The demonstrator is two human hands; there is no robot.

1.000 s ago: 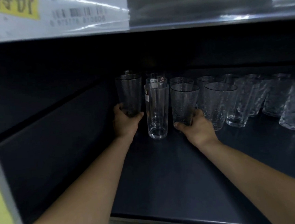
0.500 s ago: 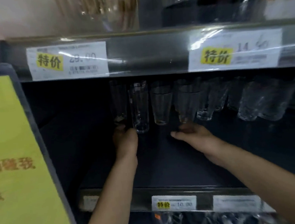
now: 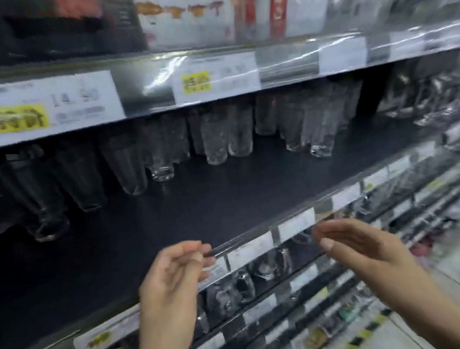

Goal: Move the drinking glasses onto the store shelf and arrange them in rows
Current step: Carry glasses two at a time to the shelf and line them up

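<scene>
Several clear drinking glasses (image 3: pixel 214 136) stand in rows at the back of the dark store shelf (image 3: pixel 225 202); the view is blurred. My left hand (image 3: pixel 173 274) hovers in front of the shelf's front edge, fingers loosely curled, holding nothing. My right hand (image 3: pixel 352 247) floats to its right, fingers relaxed and extended, also empty. Both hands are apart from the glasses.
Price labels (image 3: pixel 42 107) line the edge of the shelf above, which carries boxed goods (image 3: pixel 209 12). Lower shelves (image 3: pixel 261 288) hold more glassware behind label strips. The aisle floor (image 3: pixel 459 271) shows at the right. The shelf's front half is bare.
Both hands let go of the glasses and drew back out of the shelf to its front edge. The view pulled away and swung right.
</scene>
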